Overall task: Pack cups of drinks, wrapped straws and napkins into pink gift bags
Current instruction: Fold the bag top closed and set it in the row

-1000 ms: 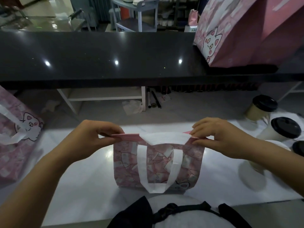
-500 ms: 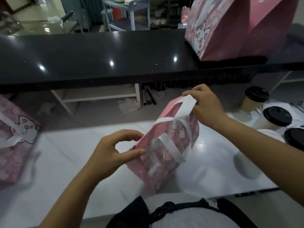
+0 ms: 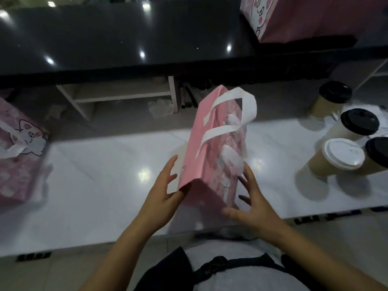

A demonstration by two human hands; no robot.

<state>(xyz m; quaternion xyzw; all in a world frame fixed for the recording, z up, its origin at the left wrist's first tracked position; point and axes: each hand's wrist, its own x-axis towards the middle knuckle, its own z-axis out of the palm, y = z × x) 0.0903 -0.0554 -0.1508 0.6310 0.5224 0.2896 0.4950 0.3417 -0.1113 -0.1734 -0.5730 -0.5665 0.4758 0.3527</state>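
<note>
A pink gift bag with white ribbon handles stands tilted on the white table, its mouth pointing away from me. My left hand touches the bag's lower left corner, fingers spread. My right hand cups the lower right side against the patterned face, fingers apart. The bag's base sits between both hands. Several tan paper cups stand at the right: one with a white lid and black-lidded ones. I see no straws or napkins.
Another pink cat-print bag stands at the table's left edge. A large pink bag rests on the black counter behind the table. A white shelf frame and a crumpled plastic bag lie on the floor between them.
Both hands left the bag's top edge and dropped to its base. The bag turned end-on and tipped, its handles now swinging loose at the far side.
</note>
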